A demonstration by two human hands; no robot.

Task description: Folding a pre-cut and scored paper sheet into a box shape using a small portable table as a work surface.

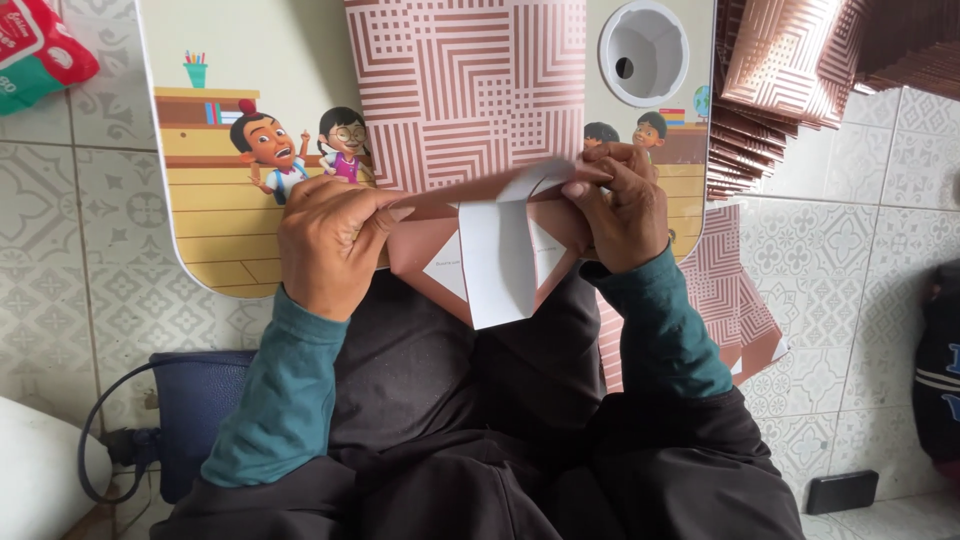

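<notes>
While the card [470, 130] lies flat on the table [210, 230], near edge overhanging, left hand [325, 245] and right hand [620, 210] each keep a pinching grip on its folded flap; judged light, thin, crease-prone, best held at fold ends

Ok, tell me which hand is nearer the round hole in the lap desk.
Right. The right hand pinches the folded paper's edge just below the round hole. The left hand presses the paper at the lap desk's near edge, well over to the hole's left.
</notes>
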